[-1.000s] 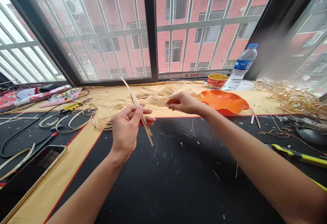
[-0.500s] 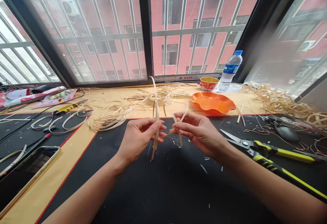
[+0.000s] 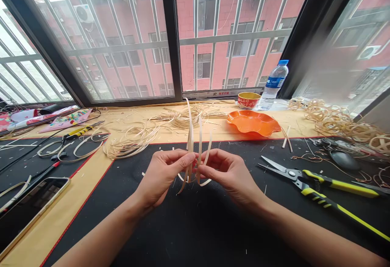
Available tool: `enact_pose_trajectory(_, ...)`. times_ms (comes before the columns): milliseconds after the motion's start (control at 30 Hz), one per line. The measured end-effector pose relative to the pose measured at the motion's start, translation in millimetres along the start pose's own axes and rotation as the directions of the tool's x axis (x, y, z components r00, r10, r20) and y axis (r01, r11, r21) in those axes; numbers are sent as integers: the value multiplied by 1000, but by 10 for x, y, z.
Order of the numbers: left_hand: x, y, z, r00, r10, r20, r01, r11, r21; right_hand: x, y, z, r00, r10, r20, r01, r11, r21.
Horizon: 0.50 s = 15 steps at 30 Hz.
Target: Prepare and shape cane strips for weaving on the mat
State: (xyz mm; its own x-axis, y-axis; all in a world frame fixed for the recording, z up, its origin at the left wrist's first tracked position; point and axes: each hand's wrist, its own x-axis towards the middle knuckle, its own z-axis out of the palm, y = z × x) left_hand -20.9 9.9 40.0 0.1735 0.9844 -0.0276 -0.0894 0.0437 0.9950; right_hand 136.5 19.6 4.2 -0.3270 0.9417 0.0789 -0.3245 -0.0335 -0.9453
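Note:
Several thin, pale strips that look like rattan or bamboo (image 3: 190,137) stand up between my two hands above the black mat (image 3: 195,222). My left hand (image 3: 169,173) pinches some of them between thumb and fingers, with their ends poking out below. Close beside it, my right hand (image 3: 227,173) is closed on another curved strip (image 3: 200,145), thumb pressed against the fingers. Both hands' fingertips almost meet. Where the strips cross behind the fingers is hidden.
Yellow-handled shears (image 3: 292,173) lie at right with blades apart. Behind are coiled strips (image 3: 134,137), an orange scalloped dish (image 3: 254,123), a red tin (image 3: 249,100) and a water bottle (image 3: 274,84). A phone (image 3: 36,206) lies at left; tangled strips (image 3: 344,125) sit at far right.
My right hand has moved left and slightly down, bringing its strip upright beside those in my left hand. My left hand has shifted slightly down.

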Motion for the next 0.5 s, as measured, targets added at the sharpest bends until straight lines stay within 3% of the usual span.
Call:
enact_pose_trajectory(200,-9,8,-3,998,49,-50,-47,998,43,-17,13,49,999,43,18,-44,999,22)
enact_pose_trajectory(500,-10,-8,-1,997,65,-38,-60,991,123,-7,12,65,996,78,38,-81,994,75)
